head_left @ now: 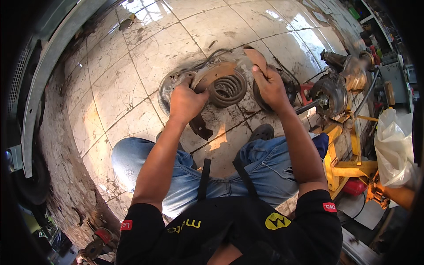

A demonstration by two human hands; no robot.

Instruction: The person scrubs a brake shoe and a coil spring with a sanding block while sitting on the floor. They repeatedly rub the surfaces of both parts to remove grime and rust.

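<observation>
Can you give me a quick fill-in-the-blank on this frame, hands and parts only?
1. The left hand grips a curved brake shoe above a coiled ____.
2. The right hand holds a strip of sandpaper coloured ____.
3. The floor under the parts is covered in cracked ____.
4. The person's legs are clad in blue ____.

Missing: spring; brown; tiles; jeans

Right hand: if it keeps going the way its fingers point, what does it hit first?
The right hand points up and slightly left, already gripping a curved brown strip. Past that strip, only bare tiled floor shows in that line, though depth is hard to judge in this fisheye view.
</observation>
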